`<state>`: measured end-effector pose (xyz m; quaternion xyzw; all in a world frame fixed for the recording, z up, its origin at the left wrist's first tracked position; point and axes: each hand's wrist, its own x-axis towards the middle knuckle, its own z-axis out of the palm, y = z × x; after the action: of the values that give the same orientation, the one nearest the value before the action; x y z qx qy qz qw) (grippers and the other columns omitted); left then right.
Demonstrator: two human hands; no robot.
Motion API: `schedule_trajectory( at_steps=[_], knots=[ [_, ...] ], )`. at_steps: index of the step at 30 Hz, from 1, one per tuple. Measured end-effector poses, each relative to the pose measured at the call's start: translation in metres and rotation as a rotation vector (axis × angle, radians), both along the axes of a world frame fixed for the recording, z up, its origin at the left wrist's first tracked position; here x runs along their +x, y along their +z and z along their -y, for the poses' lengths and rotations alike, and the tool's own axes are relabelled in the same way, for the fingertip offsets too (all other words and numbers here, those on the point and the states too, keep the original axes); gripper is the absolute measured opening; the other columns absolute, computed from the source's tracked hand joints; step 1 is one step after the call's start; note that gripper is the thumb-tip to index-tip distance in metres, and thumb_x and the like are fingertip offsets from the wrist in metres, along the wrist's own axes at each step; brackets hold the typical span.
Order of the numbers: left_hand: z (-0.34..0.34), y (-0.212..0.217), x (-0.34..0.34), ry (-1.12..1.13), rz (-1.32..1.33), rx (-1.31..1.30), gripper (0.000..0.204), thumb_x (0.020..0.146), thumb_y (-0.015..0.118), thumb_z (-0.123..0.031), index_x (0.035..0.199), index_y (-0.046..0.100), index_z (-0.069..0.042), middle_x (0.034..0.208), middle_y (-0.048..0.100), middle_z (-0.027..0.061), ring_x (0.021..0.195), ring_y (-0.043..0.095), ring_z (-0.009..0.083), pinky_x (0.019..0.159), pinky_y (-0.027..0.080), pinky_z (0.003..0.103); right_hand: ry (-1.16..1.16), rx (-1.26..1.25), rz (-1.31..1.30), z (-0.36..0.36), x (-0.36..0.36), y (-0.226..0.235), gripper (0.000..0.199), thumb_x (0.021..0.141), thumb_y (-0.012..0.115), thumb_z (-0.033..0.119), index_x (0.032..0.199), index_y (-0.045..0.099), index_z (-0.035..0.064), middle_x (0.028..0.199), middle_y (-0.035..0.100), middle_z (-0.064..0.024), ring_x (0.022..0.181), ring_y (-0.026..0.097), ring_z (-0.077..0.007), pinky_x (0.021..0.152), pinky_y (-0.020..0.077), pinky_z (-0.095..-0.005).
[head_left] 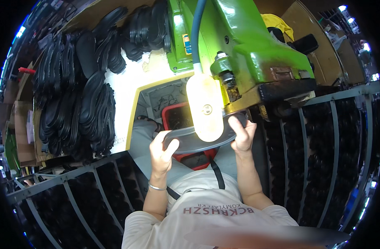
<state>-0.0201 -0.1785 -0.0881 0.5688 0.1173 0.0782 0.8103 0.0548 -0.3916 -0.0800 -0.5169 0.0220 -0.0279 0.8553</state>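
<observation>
The fingers of the left hand [161, 150] curl around the left end of a grey shoe sole [185, 141], thumb on top and the other fingers wrapped under its rim, clamped on it. The fingers of the right hand [243, 136] close over the right end of the same sole, thumb and fingertips pinching its edge just below the green machine [248, 50]. The sole lies flat between both hands, held level over the person's lap, with its middle hidden behind a glowing oblong lamp [204, 107] that hangs on a blue-grey hose [197, 33] from the machine's head. The right end of the sole sits right under the machine's lower metal part [239, 99], touching or nearly so; which one cannot be told. A thin silver bracelet [157, 187] circles the left wrist. Beneath the sole is a red bin [171, 113] with dark contents, partly covered by the hands. To the left, on the pale table [127, 83], black soles [90, 108] stand in dense upright rows, and more are stacked at the far edge beside the machine. Near left and right, grey metal racks [331, 124] hold more dark soles. A yellow cloth [277, 23] lies far right behind the machine.
</observation>
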Motion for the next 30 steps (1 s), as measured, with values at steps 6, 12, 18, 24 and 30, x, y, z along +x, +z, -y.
schedule_trajectory(
  at_steps=[6,12,18,24,30],
  knots=[
    [-0.003,-0.017,-0.023,-0.54,-0.227,0.15,0.026,0.077,0.072,-0.002,0.1,0.061,0.001,0.09,0.064,0.0019,0.08,0.06,0.0096,0.072,0.048,0.023,0.22,-0.246,0.139,-0.006,0.013,0.011,0.033,0.073,0.068,-0.005,0.105,0.059,-0.0017,0.095,0.064,-0.0046,0.083,0.06,-0.0102,0.076,0.0476,-0.0239],
    [0.084,0.008,0.049,-0.333,-0.01,0.24,0.018,0.085,0.064,-0.009,0.099,0.06,0.002,0.086,0.061,0.0035,0.079,0.054,0.0092,0.07,0.046,0.024,-0.063,-0.302,0.12,-0.002,-0.006,0.001,0.036,0.077,0.067,-0.002,0.109,0.052,-0.0011,0.1,0.06,-0.0065,0.089,0.057,-0.0128,0.081,0.046,-0.025],
    [0.108,-0.02,0.058,-0.147,0.134,0.612,0.01,0.087,0.062,-0.008,0.092,0.061,0.001,0.079,0.059,0.0008,0.068,0.05,0.0048,0.062,0.043,0.021,0.328,-0.202,-0.272,0.049,-0.103,-0.037,0.05,0.078,0.069,0.009,0.121,0.049,-0.0068,0.112,0.059,-0.0107,0.102,0.056,-0.0154,0.09,0.0437,-0.0299],
    [0.098,-0.006,0.046,-0.027,0.155,0.646,0.019,0.085,0.063,-0.004,0.103,0.06,0.003,0.088,0.062,0.0011,0.078,0.054,0.0059,0.07,0.045,0.02,0.036,-0.219,-0.165,0.084,-0.079,-0.002,0.026,0.078,0.062,0.007,0.099,0.049,-0.0022,0.091,0.06,-0.0104,0.078,0.058,-0.0122,0.069,0.0488,-0.0253],
    [0.076,0.011,0.044,-0.145,0.115,0.292,0.03,0.079,0.068,-0.002,0.107,0.058,0.004,0.097,0.062,0.008,0.086,0.059,0.0129,0.079,0.048,0.025,0.064,-0.369,-0.121,0.094,-0.008,0.037,0.024,0.077,0.063,0.013,0.094,0.051,0.0016,0.071,0.055,-0.0039,0.048,0.048,-0.0057,0.036,0.0364,-0.0183]
  ],
)
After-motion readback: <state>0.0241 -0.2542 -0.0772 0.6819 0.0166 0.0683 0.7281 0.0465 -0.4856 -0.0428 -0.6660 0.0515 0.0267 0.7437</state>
